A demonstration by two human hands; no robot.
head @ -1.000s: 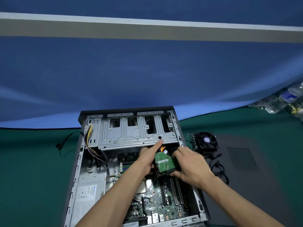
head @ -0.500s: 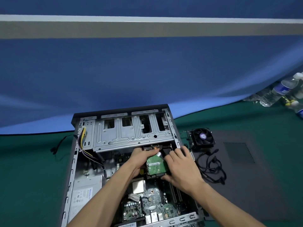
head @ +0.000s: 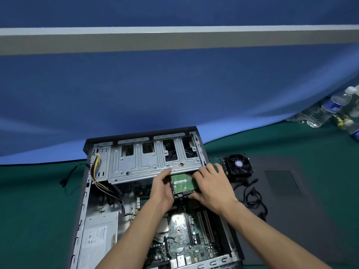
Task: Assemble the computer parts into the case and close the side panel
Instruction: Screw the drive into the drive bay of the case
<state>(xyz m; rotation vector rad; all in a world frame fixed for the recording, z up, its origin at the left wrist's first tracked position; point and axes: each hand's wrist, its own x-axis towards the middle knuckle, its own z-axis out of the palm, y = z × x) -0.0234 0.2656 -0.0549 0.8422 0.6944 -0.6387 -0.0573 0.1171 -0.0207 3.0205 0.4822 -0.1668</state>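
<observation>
Open computer case (head: 85, 191) lying on its side on the green counter (head: 38, 200), seen from above the person's shoulders; the hard drive (head: 183, 184), green circuit board upward, sits between both hands at the near lip of the metal drive cage (head: 151, 164), its far end already tucked under the cage edge; its long axis appears to run away from the person, toward the cage, which is the direction any further seating would likely take. Left hand (head: 162, 188) lies along the drive's left side, fingers curled against its edge and the index reaching up to the cage lip; right hand (head: 210, 186) grips the right side, thumb at the near corner, fingers over the far corner; the two hands are apart, clamped on the drive from opposite sides, roughly equally near it. Below them the motherboard (head: 186, 235) is exposed; the power supply (head: 98, 243) fills the near left corner. Outside the case, to the right, a cooler fan (head: 240, 164) and loose black cables (head: 250, 195) rest beside the dark side panel (head: 291, 191), not yet fitted.
</observation>
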